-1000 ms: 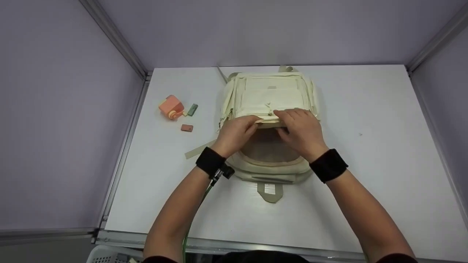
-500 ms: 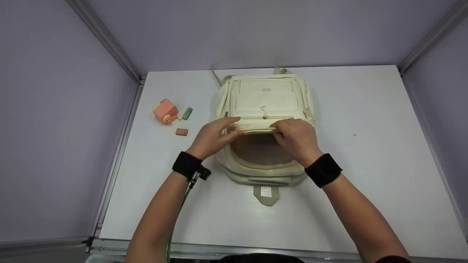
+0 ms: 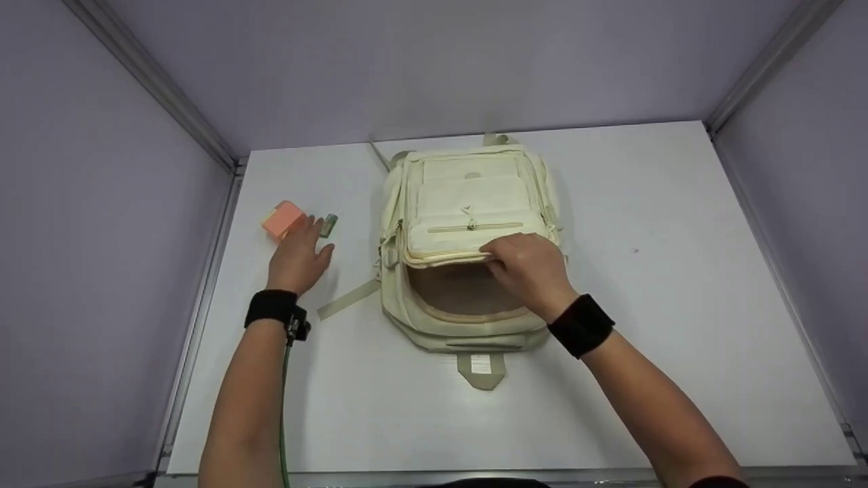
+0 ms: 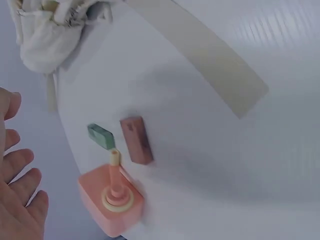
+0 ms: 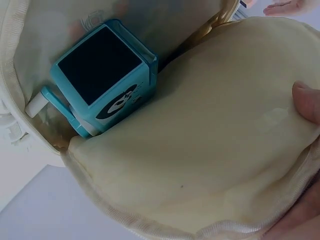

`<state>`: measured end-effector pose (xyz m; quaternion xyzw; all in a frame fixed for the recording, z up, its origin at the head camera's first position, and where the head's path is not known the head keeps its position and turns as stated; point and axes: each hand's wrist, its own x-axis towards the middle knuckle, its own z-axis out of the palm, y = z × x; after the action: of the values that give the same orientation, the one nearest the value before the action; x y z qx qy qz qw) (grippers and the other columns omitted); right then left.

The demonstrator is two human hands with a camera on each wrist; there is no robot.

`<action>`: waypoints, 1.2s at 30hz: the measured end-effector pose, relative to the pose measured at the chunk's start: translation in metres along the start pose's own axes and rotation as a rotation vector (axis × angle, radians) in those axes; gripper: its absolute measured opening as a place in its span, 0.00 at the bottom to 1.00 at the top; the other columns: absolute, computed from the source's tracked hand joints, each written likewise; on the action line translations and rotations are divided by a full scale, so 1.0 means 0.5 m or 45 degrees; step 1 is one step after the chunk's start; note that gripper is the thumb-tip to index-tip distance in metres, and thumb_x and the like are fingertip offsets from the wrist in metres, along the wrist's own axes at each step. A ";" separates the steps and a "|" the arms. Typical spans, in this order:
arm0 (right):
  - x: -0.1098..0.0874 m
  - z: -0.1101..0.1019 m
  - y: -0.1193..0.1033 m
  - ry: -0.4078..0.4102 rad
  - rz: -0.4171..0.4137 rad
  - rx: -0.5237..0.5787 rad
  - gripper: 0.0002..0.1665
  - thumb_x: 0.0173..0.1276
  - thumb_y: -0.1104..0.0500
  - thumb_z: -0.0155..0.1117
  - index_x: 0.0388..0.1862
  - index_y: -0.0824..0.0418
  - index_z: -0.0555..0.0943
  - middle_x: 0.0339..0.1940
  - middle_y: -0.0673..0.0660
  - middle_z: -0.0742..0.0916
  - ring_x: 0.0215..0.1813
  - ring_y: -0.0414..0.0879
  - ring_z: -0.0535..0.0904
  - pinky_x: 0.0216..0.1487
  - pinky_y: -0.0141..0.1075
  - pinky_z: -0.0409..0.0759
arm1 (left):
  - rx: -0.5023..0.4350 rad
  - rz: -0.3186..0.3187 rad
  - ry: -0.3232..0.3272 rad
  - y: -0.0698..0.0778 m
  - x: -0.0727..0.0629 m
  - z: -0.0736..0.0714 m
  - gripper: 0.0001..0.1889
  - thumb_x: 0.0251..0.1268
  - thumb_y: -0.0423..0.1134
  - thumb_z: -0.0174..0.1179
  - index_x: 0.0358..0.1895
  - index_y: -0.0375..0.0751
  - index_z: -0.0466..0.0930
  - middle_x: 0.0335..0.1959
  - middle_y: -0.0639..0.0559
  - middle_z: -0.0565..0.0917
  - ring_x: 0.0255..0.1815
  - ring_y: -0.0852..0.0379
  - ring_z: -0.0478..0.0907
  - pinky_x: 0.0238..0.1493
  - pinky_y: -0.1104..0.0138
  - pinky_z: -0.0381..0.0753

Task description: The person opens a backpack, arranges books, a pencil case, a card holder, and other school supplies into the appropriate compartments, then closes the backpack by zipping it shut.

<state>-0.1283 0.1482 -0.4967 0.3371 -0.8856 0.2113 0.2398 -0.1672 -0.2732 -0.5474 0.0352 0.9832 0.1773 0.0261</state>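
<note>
A cream backpack (image 3: 475, 193) lies on the table, its main compartment gaping at the near side. My right hand (image 3: 532, 271) pinches the edge of its front flap and holds it up, thumb on the inner lining. Inside sits a blue crank-handled pencil sharpener (image 5: 100, 75) with a dark front. My left hand (image 3: 296, 261) is stretched out with spread fingers beside a pink crank-handled pencil sharpener (image 4: 97, 197), holding nothing. Close to that sharpener lie a small green block (image 4: 101, 136) and a reddish-brown block (image 4: 136, 140), the latter hidden by my hand in the head view.
A loose strap (image 3: 349, 299) extends from the backpack's left side across the white table (image 3: 644, 379). Its top loop (image 3: 481, 373) points toward me. Grey panels (image 3: 434, 68) enclose the table at the back and sides. A green cable (image 3: 282, 407) runs along my left forearm.
My left hand has let go of the backpack's flap and moved left to the pink pencil sharpener. The right hand keeps its grip on the flap edge. The head view has shifted somewhat.
</note>
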 end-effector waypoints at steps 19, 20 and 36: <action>-0.004 0.015 -0.019 -0.030 0.008 0.017 0.08 0.64 0.66 0.74 0.40 0.57 0.89 0.36 0.51 0.91 0.38 0.46 0.88 0.42 0.42 0.84 | 0.046 -0.326 -0.270 -0.112 0.000 0.002 0.40 0.81 0.44 0.46 0.79 0.23 0.34 0.81 0.26 0.36 0.81 0.29 0.34 0.75 0.37 0.42; -0.005 0.015 -0.019 -0.032 0.010 0.020 0.08 0.63 0.66 0.74 0.40 0.57 0.89 0.36 0.51 0.92 0.38 0.46 0.88 0.42 0.42 0.84 | 0.053 -0.336 -0.275 -0.110 0.001 0.002 0.40 0.81 0.43 0.45 0.79 0.23 0.34 0.81 0.26 0.37 0.81 0.29 0.35 0.75 0.37 0.42; -0.015 0.004 -0.004 0.009 -0.010 0.003 0.05 0.67 0.65 0.73 0.40 0.57 0.87 0.35 0.51 0.91 0.37 0.46 0.88 0.41 0.44 0.84 | 0.219 -0.298 0.327 -0.103 -0.035 0.072 0.18 0.76 0.32 0.53 0.62 0.24 0.74 0.56 0.24 0.72 0.63 0.28 0.67 0.67 0.44 0.66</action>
<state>-0.1223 0.1496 -0.5020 0.3400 -0.8832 0.2126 0.2434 -0.1504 -0.3105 -0.5983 -0.1002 0.9873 0.0916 -0.0823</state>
